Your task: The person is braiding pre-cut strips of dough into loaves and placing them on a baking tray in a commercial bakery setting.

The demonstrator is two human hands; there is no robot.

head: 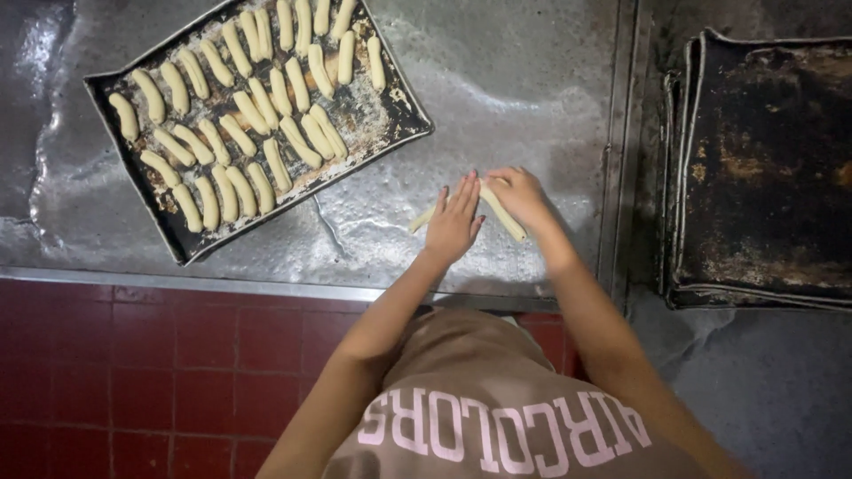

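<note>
On the metal worktop (515,80) my left hand (453,220) lies flat, fingers together, over a thin pale dough strip (422,218) whose end sticks out to the left. My right hand (517,197) is curled around a second dough strip (506,218) that slants down to the right. The two strips meet under my fingertips. A dark baking tray (395,124) at the upper left carries several short dough sticks (240,115) in rows.
A stack of dark, stained baking trays (763,168) sits on the right beyond a seam in the worktop. Red tiles (160,372) show below the worktop's front edge. My beige printed shirt (479,408) fills the bottom centre.
</note>
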